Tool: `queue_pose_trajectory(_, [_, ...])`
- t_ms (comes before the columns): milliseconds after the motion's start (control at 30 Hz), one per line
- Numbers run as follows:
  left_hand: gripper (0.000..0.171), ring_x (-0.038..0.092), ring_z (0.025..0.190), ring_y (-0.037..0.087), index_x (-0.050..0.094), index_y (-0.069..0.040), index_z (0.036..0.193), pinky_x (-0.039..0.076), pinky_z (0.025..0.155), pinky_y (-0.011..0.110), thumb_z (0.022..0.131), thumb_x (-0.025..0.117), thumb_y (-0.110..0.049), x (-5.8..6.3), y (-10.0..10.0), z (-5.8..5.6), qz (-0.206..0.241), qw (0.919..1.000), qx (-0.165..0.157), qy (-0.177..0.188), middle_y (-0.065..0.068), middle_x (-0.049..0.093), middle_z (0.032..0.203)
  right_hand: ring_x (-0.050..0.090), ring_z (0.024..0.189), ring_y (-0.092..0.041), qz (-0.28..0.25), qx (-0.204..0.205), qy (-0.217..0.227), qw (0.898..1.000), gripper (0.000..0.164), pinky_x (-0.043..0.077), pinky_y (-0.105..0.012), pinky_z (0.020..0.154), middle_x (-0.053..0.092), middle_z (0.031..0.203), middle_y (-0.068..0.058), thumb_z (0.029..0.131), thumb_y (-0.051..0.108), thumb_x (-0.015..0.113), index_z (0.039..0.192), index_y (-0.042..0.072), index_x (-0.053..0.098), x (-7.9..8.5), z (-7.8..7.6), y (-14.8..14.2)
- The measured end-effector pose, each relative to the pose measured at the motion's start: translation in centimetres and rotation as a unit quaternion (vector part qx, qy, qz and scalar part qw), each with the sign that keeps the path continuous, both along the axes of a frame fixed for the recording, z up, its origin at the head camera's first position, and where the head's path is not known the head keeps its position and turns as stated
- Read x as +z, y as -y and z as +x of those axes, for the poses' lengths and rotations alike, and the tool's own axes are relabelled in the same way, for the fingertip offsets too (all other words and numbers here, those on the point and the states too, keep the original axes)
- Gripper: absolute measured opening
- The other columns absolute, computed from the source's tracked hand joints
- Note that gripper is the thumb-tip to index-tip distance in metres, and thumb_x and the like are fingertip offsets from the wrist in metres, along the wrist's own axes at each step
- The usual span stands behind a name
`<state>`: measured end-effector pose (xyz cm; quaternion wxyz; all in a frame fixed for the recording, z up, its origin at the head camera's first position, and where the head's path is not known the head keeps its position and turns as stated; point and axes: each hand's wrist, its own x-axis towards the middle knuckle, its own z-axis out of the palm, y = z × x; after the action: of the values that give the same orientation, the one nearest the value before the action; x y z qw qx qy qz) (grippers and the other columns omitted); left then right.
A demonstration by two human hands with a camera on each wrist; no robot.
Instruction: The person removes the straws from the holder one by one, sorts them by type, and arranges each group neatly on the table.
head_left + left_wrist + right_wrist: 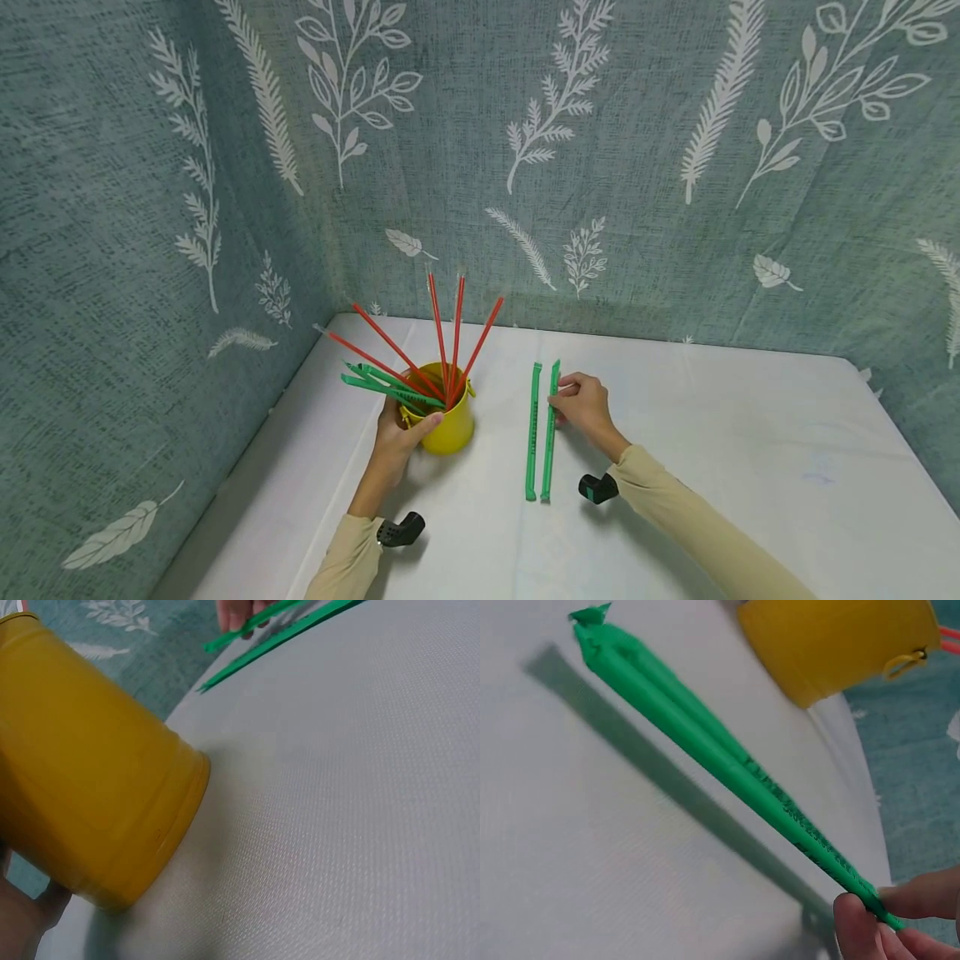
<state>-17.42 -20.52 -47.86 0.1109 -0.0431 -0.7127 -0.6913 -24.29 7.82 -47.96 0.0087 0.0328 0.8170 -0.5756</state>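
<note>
My left hand grips a small yellow bucket by its side, thumb near the rim. Several red straws in clear sleeves fan out of the bucket, and several green paper-wrapped straws lean left over its rim. To the right, my right hand pinches another green-wrapped straw near its far end. In the right wrist view this straw is raised over the table, its shadow beside it. Just left of it, a second green-wrapped straw lies on the table, roughly parallel.
A white cloth covers the table. Grey-green curtains with white leaf prints stand behind and along the left side. A black wrist camera is on the left wrist, and another black camera is on the right.
</note>
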Motion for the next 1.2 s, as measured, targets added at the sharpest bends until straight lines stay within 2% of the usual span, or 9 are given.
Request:
queue_pose_trajectory(367, [0.071, 0.044, 0.118, 0.022, 0.036, -0.012, 0.140, 0.032, 0.101, 0.034, 0.079, 0.070, -0.003, 0.0, 0.0, -0.1, 0.009, 0.9999, 0.001, -0.007, 0.012, 0.047, 0.133, 0.058, 0.045, -0.015, 0.054, -0.004, -0.032, 0.998, 0.021, 0.050, -0.028, 0.044, 0.062, 0.076, -0.014, 0.077, -0.002, 0.072, 0.094, -0.007, 0.061, -0.6, 0.0, 0.4])
queue_pose_trajectory(667, [0.071, 0.043, 0.119, 0.021, 0.036, -0.012, 0.140, 0.029, 0.103, 0.038, 0.078, 0.071, -0.004, 0.0, 0.0, 0.0, 0.010, 0.9999, 0.004, -0.010, 0.011, 0.047, 0.133, 0.057, 0.046, -0.014, 0.108, 0.012, -0.087, 0.990, 0.015, 0.050, -0.028, 0.046, 0.060, 0.075, -0.013, 0.077, -0.004, 0.070, 0.090, -0.007, 0.063, -1.2, 0.0, 0.5])
queue_pose_trajectory(767, [0.072, 0.043, 0.120, 0.021, 0.034, -0.012, 0.140, 0.027, 0.104, 0.039, 0.079, 0.071, -0.004, -0.1, 0.0, 0.0, 0.010, 0.9999, 0.002, -0.011, 0.011, 0.046, 0.134, 0.055, 0.047, -0.014, 0.119, 0.009, -0.091, 0.989, 0.014, 0.048, -0.027, 0.046, 0.060, 0.074, -0.011, 0.077, -0.003, 0.069, 0.089, -0.006, 0.064, -1.1, 0.1, 0.4])
queue_pose_trajectory(1033, [0.071, 0.042, 0.120, 0.020, 0.034, -0.011, 0.140, 0.026, 0.105, 0.040, 0.079, 0.070, -0.005, -0.2, 0.0, 0.0, 0.008, 0.9998, 0.002, -0.015, 0.011, 0.046, 0.133, 0.053, 0.052, -0.015, 0.100, 0.020, -0.082, 0.991, 0.013, 0.047, -0.027, 0.044, 0.057, 0.075, -0.010, 0.077, -0.002, 0.068, 0.089, -0.004, 0.063, -0.2, 0.4, 0.0])
queue_pose_trajectory(1200, [0.071, 0.042, 0.120, 0.021, 0.034, -0.012, 0.140, 0.026, 0.105, 0.040, 0.079, 0.071, -0.006, -0.1, 0.0, 0.0, 0.008, 0.9999, 0.002, -0.012, 0.011, 0.046, 0.133, 0.056, 0.055, -0.016, 0.088, 0.036, -0.085, 0.992, 0.016, 0.050, -0.029, 0.047, 0.059, 0.078, -0.011, 0.078, -0.001, 0.069, 0.093, -0.005, 0.064, 0.9, 0.6, -0.2])
